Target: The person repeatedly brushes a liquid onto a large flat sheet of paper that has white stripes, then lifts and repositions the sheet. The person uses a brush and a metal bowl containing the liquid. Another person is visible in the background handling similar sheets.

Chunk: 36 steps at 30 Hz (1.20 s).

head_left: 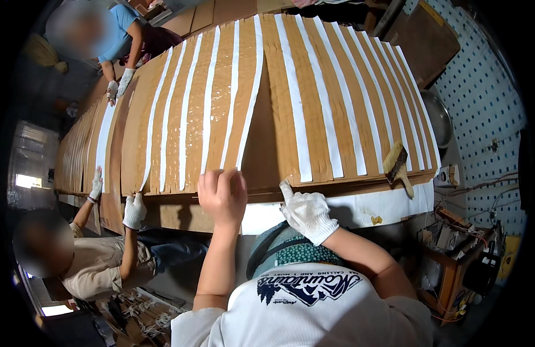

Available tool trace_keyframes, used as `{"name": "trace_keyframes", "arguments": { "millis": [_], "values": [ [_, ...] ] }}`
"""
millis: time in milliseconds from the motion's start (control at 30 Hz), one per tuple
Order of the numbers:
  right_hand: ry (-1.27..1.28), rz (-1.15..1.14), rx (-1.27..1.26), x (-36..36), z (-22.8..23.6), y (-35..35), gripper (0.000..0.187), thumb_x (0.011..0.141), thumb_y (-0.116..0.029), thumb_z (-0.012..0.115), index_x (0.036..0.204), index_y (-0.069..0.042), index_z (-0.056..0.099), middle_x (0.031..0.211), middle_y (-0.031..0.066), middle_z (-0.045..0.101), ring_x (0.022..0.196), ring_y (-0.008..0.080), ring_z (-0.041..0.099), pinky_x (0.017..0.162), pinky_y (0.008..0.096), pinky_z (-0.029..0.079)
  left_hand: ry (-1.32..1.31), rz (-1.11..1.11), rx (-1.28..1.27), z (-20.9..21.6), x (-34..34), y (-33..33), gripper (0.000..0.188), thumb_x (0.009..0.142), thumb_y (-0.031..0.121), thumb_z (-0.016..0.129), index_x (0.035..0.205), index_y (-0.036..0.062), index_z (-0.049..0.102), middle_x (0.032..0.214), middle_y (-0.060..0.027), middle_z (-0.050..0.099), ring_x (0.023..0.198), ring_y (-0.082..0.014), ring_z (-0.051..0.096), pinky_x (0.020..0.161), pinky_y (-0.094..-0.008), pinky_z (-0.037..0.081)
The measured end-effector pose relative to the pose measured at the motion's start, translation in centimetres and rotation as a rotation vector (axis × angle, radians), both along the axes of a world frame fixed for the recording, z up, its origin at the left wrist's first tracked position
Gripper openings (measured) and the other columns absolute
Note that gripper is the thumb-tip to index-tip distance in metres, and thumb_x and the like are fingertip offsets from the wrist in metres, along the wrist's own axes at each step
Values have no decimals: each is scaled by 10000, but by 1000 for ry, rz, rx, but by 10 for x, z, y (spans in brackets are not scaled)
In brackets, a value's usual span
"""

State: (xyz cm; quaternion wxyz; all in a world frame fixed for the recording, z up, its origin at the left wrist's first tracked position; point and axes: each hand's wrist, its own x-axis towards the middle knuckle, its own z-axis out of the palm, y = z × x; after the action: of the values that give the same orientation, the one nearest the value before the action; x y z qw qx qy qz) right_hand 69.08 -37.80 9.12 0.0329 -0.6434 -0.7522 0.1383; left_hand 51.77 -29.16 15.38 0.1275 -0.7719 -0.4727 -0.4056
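Brown sheets with white edge bands lie overlapped in a long row (319,110) in front of me; those at left shine wet. My left hand (222,196), bare, is closed with curled fingers on the near end of a brown sheet (249,124) with a white edge. A darker brown gap shows to the right of this sheet. My right hand (308,214), in a white knit glove, sits at the near edge of the stack. One digit stretches up to touch the edge; the others bend loosely below. A flat brush (397,168) with dark bristles rests on the sheets at right.
White paper (360,205) hangs along the near edge. One person (100,260) at left has gloved hands at the sheets' near edge; another (126,40) reaches in from the far left. A metal basin (435,118) and a cluttered wooden stand (452,254) are at right.
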Motion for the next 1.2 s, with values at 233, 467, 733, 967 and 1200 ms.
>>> {"name": "trace_keyframes", "arguments": {
  "millis": [233,467,733,967,1200],
  "values": [
    [4,21,-46,2,4,0,571,932,-341,527,1387,4,518,692,110,699,604,259,696,522,441,520,105,-54,-141,-17,6,-17,159,703,43,755,786,96,629,777,-66,564,733,-272,564,632,-402,447],
    [1117,-80,-330,50,5,3,496,1003,-298,535,1395,6,531,943,178,732,851,299,727,746,439,573,-117,-50,-401,-47,29,-42,97,784,43,741,859,34,681,815,-104,612,772,-303,589,692,-404,466],
    [2751,-417,-836,122,11,-3,548,1053,-364,456,1452,12,449,1428,288,509,1347,465,473,1153,603,361,-888,41,-832,-62,79,-98,321,1074,176,451,1237,-14,652,1049,-87,663,962,-166,629,838,-296,487],
    [2825,-535,-933,101,-4,-45,516,1054,-354,451,1432,-4,477,1421,290,515,1342,461,470,1173,586,339,-472,-83,-507,-43,92,-129,376,902,26,556,1271,-11,615,1242,-190,642,1166,-371,589,1028,-441,443],
    [2828,-307,-760,53,-49,-107,394,1080,-266,379,1416,-78,459,1413,132,526,1280,253,533,1084,396,448,-70,-415,-279,-31,90,-153,529,961,399,552,1368,64,599,1454,-135,543,1370,-344,478,1160,-493,317]
  ]
}}
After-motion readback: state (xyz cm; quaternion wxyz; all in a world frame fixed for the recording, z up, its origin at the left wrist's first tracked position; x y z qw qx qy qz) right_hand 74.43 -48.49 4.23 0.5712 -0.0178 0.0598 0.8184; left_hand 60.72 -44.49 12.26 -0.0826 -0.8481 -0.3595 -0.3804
